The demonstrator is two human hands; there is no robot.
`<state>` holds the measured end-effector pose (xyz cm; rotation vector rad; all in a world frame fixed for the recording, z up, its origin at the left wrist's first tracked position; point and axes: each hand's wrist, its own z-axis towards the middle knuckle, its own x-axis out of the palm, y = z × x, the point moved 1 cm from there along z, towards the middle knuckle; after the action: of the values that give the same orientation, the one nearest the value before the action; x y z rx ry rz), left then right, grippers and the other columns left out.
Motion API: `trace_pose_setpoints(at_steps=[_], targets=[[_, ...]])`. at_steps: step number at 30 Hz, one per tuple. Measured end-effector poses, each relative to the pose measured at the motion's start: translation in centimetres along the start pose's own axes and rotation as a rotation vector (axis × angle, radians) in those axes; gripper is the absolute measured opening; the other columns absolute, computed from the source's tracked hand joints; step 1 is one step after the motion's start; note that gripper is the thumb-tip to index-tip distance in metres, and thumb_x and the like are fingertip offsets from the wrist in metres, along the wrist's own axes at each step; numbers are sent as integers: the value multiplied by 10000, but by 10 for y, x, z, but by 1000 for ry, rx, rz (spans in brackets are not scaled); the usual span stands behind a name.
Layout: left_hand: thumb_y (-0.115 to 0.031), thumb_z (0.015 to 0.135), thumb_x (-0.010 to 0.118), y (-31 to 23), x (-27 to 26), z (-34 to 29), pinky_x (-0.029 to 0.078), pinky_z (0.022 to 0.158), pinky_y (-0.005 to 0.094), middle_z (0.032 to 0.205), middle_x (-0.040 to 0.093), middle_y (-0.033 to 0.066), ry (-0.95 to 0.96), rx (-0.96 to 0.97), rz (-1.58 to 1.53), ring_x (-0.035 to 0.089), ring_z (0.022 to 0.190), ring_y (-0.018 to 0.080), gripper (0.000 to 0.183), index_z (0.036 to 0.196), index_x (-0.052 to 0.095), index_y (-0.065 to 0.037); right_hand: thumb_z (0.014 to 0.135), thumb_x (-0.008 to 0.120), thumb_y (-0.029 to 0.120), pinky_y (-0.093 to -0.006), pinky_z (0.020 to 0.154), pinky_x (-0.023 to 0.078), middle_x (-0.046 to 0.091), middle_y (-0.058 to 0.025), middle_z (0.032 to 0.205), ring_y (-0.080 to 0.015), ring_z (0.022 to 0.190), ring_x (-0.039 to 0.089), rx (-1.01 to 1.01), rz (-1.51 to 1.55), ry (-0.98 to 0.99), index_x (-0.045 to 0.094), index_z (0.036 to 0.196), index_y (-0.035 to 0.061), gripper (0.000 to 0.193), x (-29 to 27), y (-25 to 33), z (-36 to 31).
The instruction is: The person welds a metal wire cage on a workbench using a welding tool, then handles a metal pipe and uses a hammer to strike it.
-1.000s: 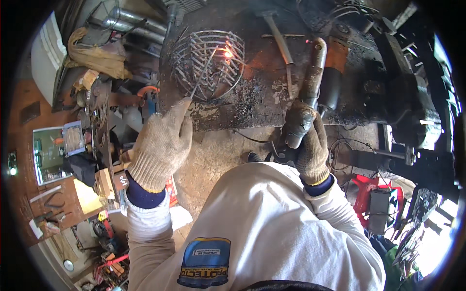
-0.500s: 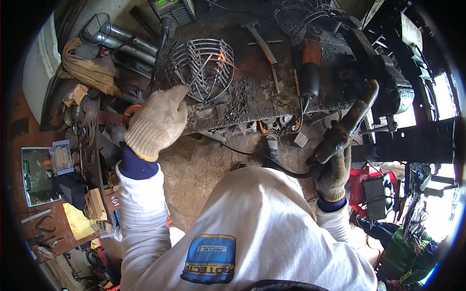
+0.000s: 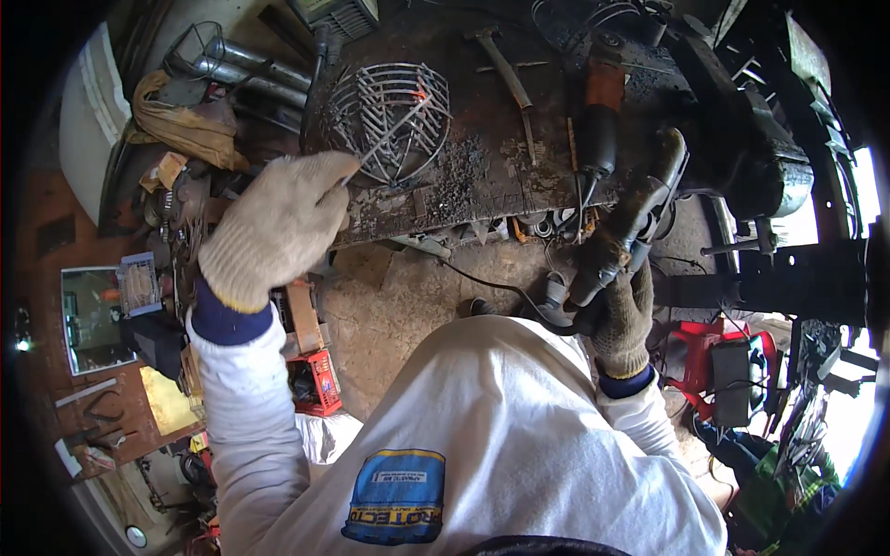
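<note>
My left hand (image 3: pixel 278 222), in a cream knitted glove, pinches a thin welding rod (image 3: pixel 389 139) between thumb and fingers. The rod slants up and right across a domed cage of bent metal bars (image 3: pixel 357 93), which lies at the workbench's near left. One spot on the cage glows orange. My right hand (image 3: pixel 621 324), gloved as well, is wrapped round a welding electrode holder (image 3: pixel 626 227) at the bench's front edge. Its worn jaws point up and away, and no rod shows in them. A black cable runs from its lower end.
On the dark workbench (image 3: pixel 501 181) lie a hammer (image 3: pixel 505 69) and an orange and black grinder (image 3: pixel 603 111). A bench vise (image 3: pixel 769 167) stands at the right. A welding machine (image 3: pixel 338 18) is at the back left. Behind the holder's cable is a red stool (image 3: pixel 691 357).
My left hand has shifted left and slightly down, and the rod now shows plainly from it. The electrode holder has risen a little, tilting more upright, with its lever apart from the body.
</note>
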<state>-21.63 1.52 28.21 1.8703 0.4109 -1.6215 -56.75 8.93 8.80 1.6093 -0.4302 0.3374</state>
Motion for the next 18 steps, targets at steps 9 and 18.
trace_pose_setpoints(at_steps=[9,18], targets=[[-77,903,643,24,-17,95,618,667,369,980,762,140,270,27,44,750,759,272,352,1208,692,91,1080,636,300,-325,904,567,690,-84,1208,-177,1034,696,126,5,72,510,1462,16,492,-43,10,36],[-104,983,531,55,-13,134,583,541,358,857,738,152,565,-1141,-911,714,660,213,416,1361,638,33,1074,652,249,-352,863,622,690,-118,1235,-197,1034,722,227,104,228,478,1476,12,498,-60,19,74]])
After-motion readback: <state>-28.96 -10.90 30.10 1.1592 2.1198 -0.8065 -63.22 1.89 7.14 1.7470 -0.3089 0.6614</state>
